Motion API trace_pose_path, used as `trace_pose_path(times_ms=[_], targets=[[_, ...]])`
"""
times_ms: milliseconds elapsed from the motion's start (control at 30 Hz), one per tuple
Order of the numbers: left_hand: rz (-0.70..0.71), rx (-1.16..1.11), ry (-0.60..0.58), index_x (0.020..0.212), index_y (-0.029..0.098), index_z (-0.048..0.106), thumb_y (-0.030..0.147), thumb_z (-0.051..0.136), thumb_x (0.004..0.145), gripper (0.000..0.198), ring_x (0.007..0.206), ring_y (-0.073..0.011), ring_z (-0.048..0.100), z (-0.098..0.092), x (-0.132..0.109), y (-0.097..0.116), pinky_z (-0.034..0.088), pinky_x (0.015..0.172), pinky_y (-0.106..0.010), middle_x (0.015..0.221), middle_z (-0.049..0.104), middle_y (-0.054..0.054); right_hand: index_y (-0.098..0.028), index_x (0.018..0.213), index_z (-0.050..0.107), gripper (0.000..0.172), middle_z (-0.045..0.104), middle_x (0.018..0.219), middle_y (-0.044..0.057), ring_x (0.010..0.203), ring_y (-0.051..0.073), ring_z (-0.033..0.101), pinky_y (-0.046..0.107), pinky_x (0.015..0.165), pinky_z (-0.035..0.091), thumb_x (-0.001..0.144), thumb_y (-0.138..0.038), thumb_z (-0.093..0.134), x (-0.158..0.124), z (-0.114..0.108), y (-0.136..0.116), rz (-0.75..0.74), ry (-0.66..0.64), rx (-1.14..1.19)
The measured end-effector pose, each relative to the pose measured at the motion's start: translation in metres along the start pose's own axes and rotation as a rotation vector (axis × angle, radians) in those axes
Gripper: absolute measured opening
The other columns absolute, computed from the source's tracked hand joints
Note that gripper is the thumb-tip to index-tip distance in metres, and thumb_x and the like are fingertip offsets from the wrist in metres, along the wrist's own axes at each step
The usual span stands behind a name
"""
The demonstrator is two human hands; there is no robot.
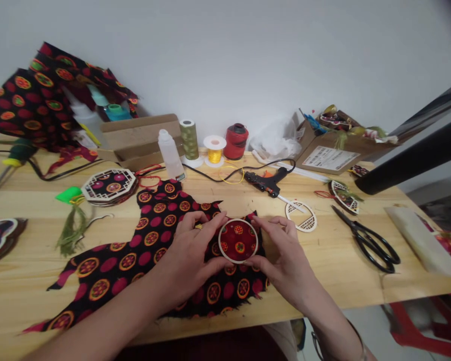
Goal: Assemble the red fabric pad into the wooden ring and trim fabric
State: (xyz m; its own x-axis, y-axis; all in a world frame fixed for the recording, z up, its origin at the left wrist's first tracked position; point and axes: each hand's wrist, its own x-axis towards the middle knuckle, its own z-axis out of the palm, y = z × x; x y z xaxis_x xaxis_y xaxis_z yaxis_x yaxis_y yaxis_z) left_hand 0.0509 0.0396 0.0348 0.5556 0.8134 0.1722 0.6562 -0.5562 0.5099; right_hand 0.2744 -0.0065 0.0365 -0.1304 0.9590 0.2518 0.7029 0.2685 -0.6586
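Note:
A thin, pale round frame (238, 241) with dark red flower-patterned fabric inside its rim is held over a piece of black fabric (150, 220) printed with red and orange circles. My left hand (197, 243) grips the frame's left edge between thumb and fingers. On the opposite side, my right hand (285, 250) pinches the right edge the same way. The black fabric lies spread on the table, with ragged edges, partly hidden under my hands and left forearm. Just beyond my right hand lies a pale fretwork oval (311, 223), by the nozzle of a black glue gun (268, 183).
Black-handled scissors (374, 245) lie at right. Along the wall stand a squeeze bottle (172, 156), thread spools (235, 142) and a cardboard box (332, 153). Stacked octagonal panels (110, 185) and a green tassel (72, 230) are at left. A black post (413, 155) slants at right.

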Motion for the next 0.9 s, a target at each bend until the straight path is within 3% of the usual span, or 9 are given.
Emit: trace_pose_path(times_ms=[467,700,900], targets=[[0.020,-0.015,0.025,0.144,0.020,0.038,0.040,0.063,0.087,0.066,0.118,-0.0304,0.042,0.005,0.000,-0.002,0.041,0.099,-0.050,0.130,0.061,-0.012,-0.025,0.132,0.048,0.062,0.061,0.121,0.009,0.115,0.030,0.042,0.051,0.097,0.042,0.077,-0.019,0.076,0.001,0.001,-0.002,-0.014,-0.029,-0.007],[0.034,-0.003,0.002,0.148,0.022,0.030,0.041,0.061,0.089,0.069,0.120,-0.0307,0.041,0.007,-0.001,-0.005,0.040,0.100,-0.050,0.132,0.059,-0.011,-0.026,0.132,0.046,0.064,0.063,0.120,0.006,0.114,0.029,0.041,0.048,0.098,0.041,0.077,-0.017,0.076,0.001,0.002,-0.001,-0.031,-0.031,0.002],[0.025,0.031,0.042,0.145,0.022,0.036,0.039,0.063,0.087,0.066,0.120,-0.0303,0.043,0.012,-0.001,-0.005,0.041,0.099,-0.049,0.131,0.057,-0.012,-0.027,0.130,0.047,0.063,0.062,0.119,0.006,0.113,0.028,0.041,0.047,0.098,0.041,0.076,-0.015,0.077,0.001,0.003,-0.001,-0.013,-0.035,0.022]])
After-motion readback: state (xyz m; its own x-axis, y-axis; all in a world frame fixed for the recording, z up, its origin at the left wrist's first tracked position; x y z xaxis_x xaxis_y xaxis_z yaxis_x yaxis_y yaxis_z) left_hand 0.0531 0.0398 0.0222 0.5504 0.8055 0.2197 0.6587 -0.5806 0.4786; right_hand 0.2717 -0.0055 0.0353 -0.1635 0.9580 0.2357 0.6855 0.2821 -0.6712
